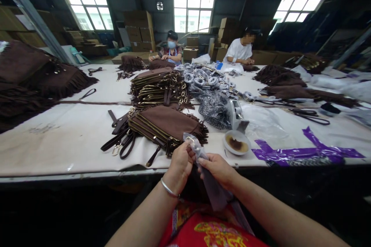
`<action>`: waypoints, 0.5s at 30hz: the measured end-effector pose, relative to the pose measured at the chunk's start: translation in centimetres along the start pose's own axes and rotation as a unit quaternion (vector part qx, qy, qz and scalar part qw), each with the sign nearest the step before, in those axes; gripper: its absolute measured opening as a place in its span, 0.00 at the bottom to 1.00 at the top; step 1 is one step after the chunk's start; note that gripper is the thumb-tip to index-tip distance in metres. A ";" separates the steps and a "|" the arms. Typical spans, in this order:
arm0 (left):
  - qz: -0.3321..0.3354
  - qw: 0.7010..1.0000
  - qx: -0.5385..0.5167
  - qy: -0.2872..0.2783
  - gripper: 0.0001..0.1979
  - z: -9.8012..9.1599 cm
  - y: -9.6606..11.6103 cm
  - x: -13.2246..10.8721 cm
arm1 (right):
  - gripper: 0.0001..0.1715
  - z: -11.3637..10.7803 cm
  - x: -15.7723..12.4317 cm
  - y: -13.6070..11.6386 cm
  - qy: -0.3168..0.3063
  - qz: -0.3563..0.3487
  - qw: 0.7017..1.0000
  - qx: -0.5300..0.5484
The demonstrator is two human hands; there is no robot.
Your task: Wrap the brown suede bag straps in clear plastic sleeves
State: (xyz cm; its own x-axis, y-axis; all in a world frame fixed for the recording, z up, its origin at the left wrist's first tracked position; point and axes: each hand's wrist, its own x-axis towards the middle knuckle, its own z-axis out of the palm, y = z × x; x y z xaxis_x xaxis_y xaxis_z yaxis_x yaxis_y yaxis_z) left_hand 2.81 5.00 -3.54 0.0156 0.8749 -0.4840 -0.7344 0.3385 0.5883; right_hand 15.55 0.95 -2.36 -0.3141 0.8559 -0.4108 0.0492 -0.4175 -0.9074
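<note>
My left hand (180,164), with a silver bangle on the wrist, pinches the top of a thin clear plastic bag (211,189) just in front of the table edge. Beside it, my right hand (218,169) grips the same bag a little lower, and the bag hangs down over my lap. Something small and metallic shows inside the bag's top, too small to name. Right behind my hands a stack of brown suede fringed bags (168,125) with gold zips lies on the white table (58,142).
A taller stack of brown bags (159,87) and loose straps (118,139) lie further back. A small white bowl (237,142), purple plastic strips (304,152) and a pile of wrapped rings (203,79) lie to the right. Two people work at the far side.
</note>
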 end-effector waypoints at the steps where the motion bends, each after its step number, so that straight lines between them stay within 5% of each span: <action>1: -0.003 1.000 0.007 -0.001 0.10 0.0 0.0 -0.1 | 0.18 0.0 0.0 0.1 -0.004 0.004 1.000 -0.003; 10: 0.155 0.972 0.155 0.083 0.20 -0.5 0.0 1.1 | 0.17 -0.3 -1.3 -0.3 -0.014 0.012 0.994 -0.107; 15: 0.162 0.974 0.130 0.086 0.20 -1.4 0.6 0.3 | 0.17 0.5 -1.8 -0.6 -0.023 0.011 0.996 -0.091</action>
State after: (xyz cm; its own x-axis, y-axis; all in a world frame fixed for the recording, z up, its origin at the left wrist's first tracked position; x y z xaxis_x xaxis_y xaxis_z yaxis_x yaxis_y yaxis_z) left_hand 1.42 4.96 -4.18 -0.3192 0.8868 -0.3341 -0.4851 0.1500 0.8615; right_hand 15.60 -0.53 -1.00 -0.3532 0.8304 -0.4308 0.2263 -0.3710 -0.9006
